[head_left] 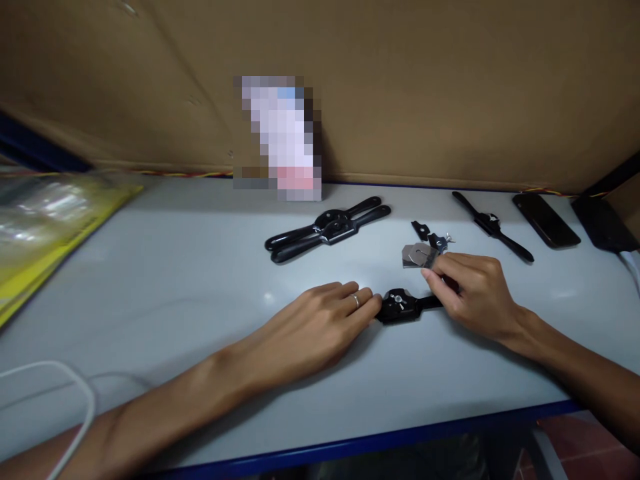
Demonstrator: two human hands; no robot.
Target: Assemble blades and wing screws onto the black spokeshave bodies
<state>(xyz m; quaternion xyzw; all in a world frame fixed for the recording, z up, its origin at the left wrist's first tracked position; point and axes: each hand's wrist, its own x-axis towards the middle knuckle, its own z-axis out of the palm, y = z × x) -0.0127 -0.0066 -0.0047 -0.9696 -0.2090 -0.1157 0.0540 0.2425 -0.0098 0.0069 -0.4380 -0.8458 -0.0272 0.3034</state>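
- Here, the left hand (pixel 325 323) lies palm down on the pale grey worktop (pixel 200 267) with its fingers stretched almost flat and a ring on one of them. Its fingertips rest against the left end of a small black metal spokeshave (pixel 403 305). It is laid over that end rather than closed round it.
- The black metal spokeshave lies flat near the front of the worktop, between the two hands, with a silver wing screw showing on top of its body. Its right handle runs under the right hand.
- The right hand (pixel 475 293) is curled, with thumb and forefinger pinched on the near edge of a thin silver metal blade (pixel 417 255). The blade sits just behind the spokeshave.
- Just beyond the blade lie a small black metal cap piece (pixel 421 230) and a little screw part (pixel 441 241).
- Farther back lie two long black spokeshaves (pixel 327 229), side by side and touching. A single slim black spokeshave (pixel 493 227) is off to the right.
- A dark flat phone (pixel 546 220) lies near the right rear corner.
- A brown cardboard wall (pixel 450 87) stands behind the worktop, a yellow plastic-wrapped packet (pixel 45 227) lies at the left, and a white cable (pixel 75 387) loops at the front left.
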